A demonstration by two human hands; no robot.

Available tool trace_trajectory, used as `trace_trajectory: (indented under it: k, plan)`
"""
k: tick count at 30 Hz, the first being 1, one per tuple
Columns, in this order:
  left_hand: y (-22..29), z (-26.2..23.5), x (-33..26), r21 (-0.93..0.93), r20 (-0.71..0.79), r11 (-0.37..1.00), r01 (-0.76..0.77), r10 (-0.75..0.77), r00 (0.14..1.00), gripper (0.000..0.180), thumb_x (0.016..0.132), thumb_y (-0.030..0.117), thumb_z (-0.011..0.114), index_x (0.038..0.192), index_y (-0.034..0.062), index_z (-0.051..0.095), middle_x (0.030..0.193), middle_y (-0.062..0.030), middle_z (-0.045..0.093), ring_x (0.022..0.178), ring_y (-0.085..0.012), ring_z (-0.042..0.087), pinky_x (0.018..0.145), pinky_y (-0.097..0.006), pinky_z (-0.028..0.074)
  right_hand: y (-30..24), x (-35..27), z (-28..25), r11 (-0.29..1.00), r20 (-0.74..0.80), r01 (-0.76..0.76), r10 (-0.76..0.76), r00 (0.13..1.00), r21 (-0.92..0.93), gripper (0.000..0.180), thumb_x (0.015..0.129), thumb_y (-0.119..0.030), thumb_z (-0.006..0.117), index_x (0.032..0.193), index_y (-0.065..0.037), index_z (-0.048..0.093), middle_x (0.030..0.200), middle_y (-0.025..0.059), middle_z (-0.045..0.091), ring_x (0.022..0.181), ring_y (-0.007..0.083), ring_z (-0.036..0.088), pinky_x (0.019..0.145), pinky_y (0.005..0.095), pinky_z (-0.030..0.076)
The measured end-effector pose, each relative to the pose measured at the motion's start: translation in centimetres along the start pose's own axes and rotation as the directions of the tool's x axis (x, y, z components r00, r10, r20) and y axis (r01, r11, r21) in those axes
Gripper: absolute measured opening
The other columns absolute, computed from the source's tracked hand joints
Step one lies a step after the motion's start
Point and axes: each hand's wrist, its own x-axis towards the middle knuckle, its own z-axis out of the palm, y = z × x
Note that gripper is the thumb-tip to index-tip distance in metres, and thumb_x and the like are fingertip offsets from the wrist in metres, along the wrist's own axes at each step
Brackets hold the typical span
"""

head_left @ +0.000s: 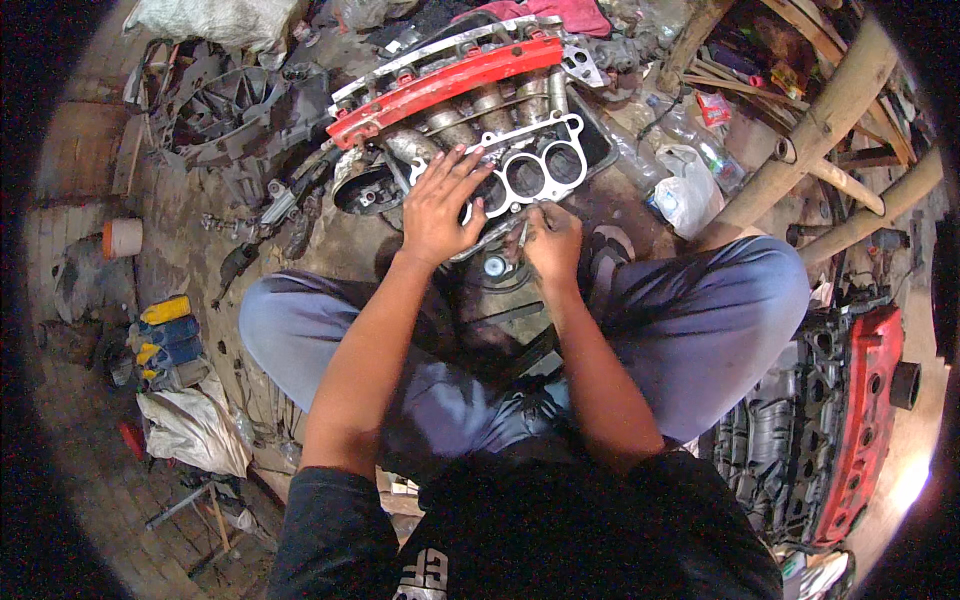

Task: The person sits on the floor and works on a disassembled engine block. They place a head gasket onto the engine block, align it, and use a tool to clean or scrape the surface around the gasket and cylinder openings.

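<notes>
Silver flat metal flange with round holes (544, 170) sits beneath the palm-down, finger-spread left hand (445, 205); the curled right hand (552, 238) pinches a slim pale-grey piece (523, 233).

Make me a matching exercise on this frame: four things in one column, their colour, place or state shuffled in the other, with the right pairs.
Things:
1. Left hand
2. Right hand
3. Plate with round holes
4. Plastic bag

Descriptions:
A. White, beside a wooden pole
B. Fingers spread, palm down
C. Silver, flat-faced
D. Curled, apparently pinching a thin object

Pairs: 1-B, 2-D, 3-C, 4-A
</notes>
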Motion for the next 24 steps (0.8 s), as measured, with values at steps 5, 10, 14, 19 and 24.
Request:
trace_trajectory:
  k: [5,10,14,19,24]
  plan:
    - [0.1,0.0,0.0,0.003,0.001,1.000,0.006,-0.006,1.000,0.047,0.080,0.012,0.064,0.127,0.0129,0.069,0.142,-0.0077,0.062,0.136,-0.0304,0.054,0.117,-0.048,0.039,-0.8,-0.7,0.2,0.999,-0.018,0.013,-0.012,1.000,0.045,0.012,0.098,-0.002,0.058,0.091,0.004,0.064,0.066,0.0135,0.067,0.052,0.0229,0.068,0.042,0.0373,0.054]
    - [0.1,0.1,0.0,-0.003,-0.003,1.000,0.007,-0.007,1.000,0.047,0.080,0.012,0.064,0.127,0.0129,0.069,0.142,-0.0080,0.062,0.135,-0.0309,0.055,0.117,-0.048,0.039,-0.8,-0.6,0.1,0.999,0.012,-0.027,0.026,1.000,0.033,0.013,0.099,-0.002,0.058,0.089,0.005,0.063,0.066,0.0131,0.067,0.050,0.0227,0.067,0.041,0.0364,0.053]
    - [0.1,0.3,0.0,-0.019,-0.009,1.000,0.007,-0.007,1.000,0.048,0.080,0.012,0.064,0.127,0.0129,0.069,0.142,-0.0080,0.062,0.136,-0.0306,0.054,0.117,-0.048,0.039,-0.4,-0.3,-0.1,0.997,0.029,-0.044,0.043,0.999,0.061,0.015,0.099,-0.003,0.058,0.086,0.004,0.063,0.066,0.0133,0.068,0.049,0.0231,0.067,0.042,0.0362,0.053]
    - [0.1,-0.1,-0.3,0.005,-0.021,1.000,0.022,-0.022,1.000,0.046,0.080,0.012,0.064,0.126,0.0125,0.069,0.140,-0.0078,0.063,0.135,-0.0300,0.055,0.117,-0.048,0.039,0.5,-0.5,0.6,0.998,-0.005,-0.043,0.043,0.999,-0.047,0.017,0.099,-0.007,0.060,0.086,0.004,0.064,0.069,0.0151,0.069,0.048,0.0228,0.065,0.044,0.0358,0.051]
    - [0.7,0.6,1.2,-0.029,-0.033,1.000,-0.006,0.005,0.999,0.045,0.081,0.012,0.064,0.125,0.0122,0.070,0.138,-0.0077,0.064,0.135,-0.0301,0.055,0.117,-0.047,0.040,9.6,2.8,-2.2,0.806,-0.104,0.316,-0.419,0.902,-0.501,0.017,0.096,-0.014,0.065,0.091,0.002,0.069,0.074,0.0151,0.071,0.058,0.0234,0.067,0.056,0.0390,0.053]
